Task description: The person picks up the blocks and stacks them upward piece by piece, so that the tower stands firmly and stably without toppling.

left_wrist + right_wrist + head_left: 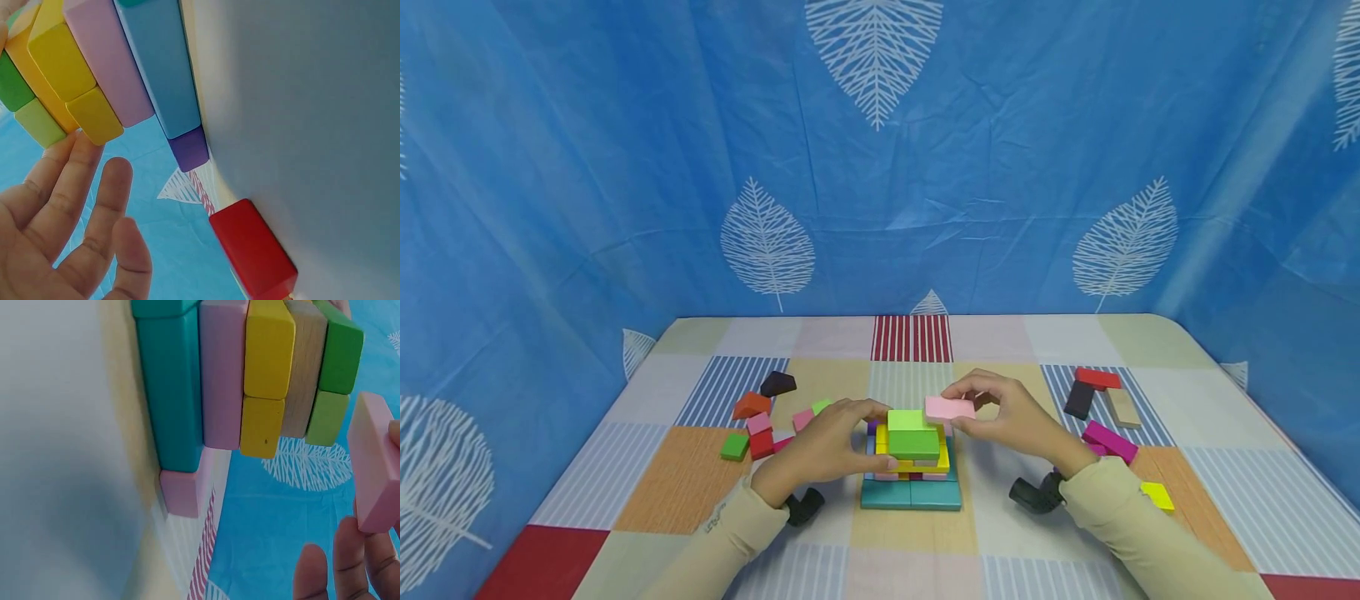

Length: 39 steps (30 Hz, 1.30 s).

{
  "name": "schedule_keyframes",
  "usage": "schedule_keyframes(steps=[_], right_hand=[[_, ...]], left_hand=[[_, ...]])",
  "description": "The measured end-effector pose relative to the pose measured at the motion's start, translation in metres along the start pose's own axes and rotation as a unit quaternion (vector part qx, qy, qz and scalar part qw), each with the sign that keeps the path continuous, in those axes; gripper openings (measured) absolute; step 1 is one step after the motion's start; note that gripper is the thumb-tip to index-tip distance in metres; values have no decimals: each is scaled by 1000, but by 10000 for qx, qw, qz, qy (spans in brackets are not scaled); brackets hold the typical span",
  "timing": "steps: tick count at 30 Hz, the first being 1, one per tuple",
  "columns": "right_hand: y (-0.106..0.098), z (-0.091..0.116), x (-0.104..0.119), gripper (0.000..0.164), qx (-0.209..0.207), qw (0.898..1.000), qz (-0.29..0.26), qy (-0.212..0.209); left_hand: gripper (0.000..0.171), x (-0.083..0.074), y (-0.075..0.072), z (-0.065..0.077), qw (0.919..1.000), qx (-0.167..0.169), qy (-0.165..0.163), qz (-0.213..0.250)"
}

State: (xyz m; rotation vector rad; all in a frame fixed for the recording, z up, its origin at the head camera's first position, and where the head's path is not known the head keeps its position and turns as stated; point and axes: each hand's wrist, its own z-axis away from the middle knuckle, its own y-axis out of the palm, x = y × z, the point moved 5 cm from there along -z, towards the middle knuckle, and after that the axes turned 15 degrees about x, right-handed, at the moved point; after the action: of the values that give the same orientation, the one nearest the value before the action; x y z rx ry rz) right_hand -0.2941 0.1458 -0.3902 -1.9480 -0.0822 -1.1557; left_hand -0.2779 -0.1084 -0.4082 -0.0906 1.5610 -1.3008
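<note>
A stack of coloured wooden blocks (913, 444) stands at the table's middle, with teal blocks (910, 495) at its base, yellow ones (943, 463) higher and green ones (913, 420) on top. My left hand (831, 442) holds the stack's upper layers from the left, thumb at the front and fingertips at the back; its other fingers (115, 194) stay apart from the blocks. Between thumb and fingers, my right hand (1011, 417) pinches a pink block (950, 409) beside the top of the stack. In the right wrist view, a gap separates this pink block (375, 469) from the green blocks (340, 347).
Loose blocks lie left of the stack, among them red (761, 443), green (734, 447), orange (751, 406) and black (777, 383). On the right are red (1097, 379), black (1078, 400), plain wood (1123, 407), magenta (1110, 442) and yellow (1157, 497) blocks. A blue curtain (880, 208) hangs behind.
</note>
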Motion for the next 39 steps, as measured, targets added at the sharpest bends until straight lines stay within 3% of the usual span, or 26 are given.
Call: schedule_keyframes(steps=[9,20,39], right_hand=[[11,-19,-3,27,371,9991,-27,180],[20,-34,3,25,663,9977,-27,100],[26,-42,9,22,887,9959,-144,-95]], left_hand=[[67,-1,0,1,10000,-11,89,-21],[64,1,1,1,9999,12,144,30],[66,1,-1,-1,10000,9,63,-40]])
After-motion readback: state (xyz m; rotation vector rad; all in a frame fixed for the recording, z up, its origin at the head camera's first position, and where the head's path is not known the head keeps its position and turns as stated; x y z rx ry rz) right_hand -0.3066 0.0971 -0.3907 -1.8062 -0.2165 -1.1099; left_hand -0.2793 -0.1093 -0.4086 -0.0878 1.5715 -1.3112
